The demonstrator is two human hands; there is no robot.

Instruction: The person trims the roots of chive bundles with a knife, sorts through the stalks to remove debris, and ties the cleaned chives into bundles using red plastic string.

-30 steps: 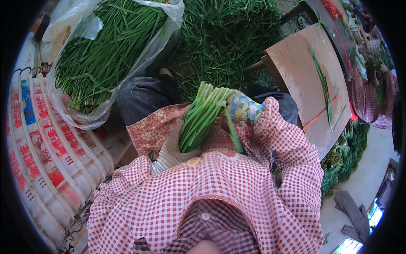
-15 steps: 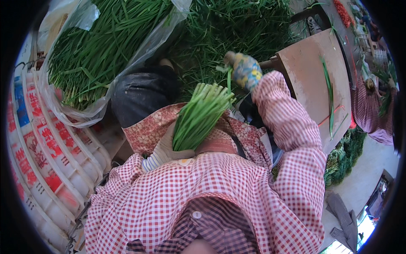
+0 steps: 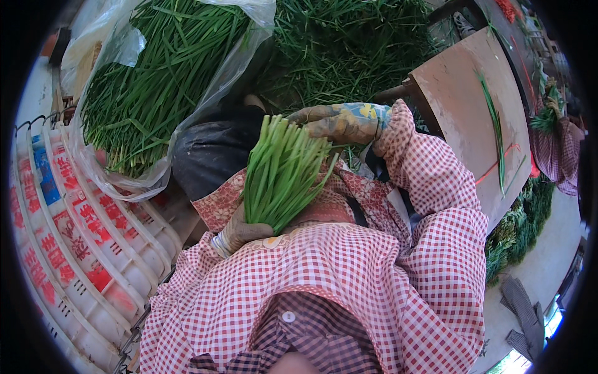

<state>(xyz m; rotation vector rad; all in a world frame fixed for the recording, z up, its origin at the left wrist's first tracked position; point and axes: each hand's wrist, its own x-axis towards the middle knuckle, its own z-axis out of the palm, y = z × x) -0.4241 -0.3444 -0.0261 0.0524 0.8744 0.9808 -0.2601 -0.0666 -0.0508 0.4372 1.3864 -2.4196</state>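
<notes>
Green stalks (image 3: 283, 177) stand in a loose fan just above the middle of the view, pale cut ends toward 12 o'clock and leafy ends toward 7. The left hand (image 3: 243, 232), gloved, keeps its fingers clamped around the leafy end, as it did half a second ago. What has changed is the right hand (image 3: 346, 123): it was out toward 1 o'clock with a thin strand, over the loose greens (image 3: 355, 50), and now it is back beside the cut ends, with no strand showing in it. Its fingers are stretched out and close together; whether they grip a stem, I cannot tell. That seems to bring the work back to the cut ends, with the left hand doing the holding. Toward 10 o'clock lies a clear bag (image 3: 258, 12) full of similar greens; toward 2, a brown board (image 3: 458, 87) carries a few strands (image 3: 491, 128).
</notes>
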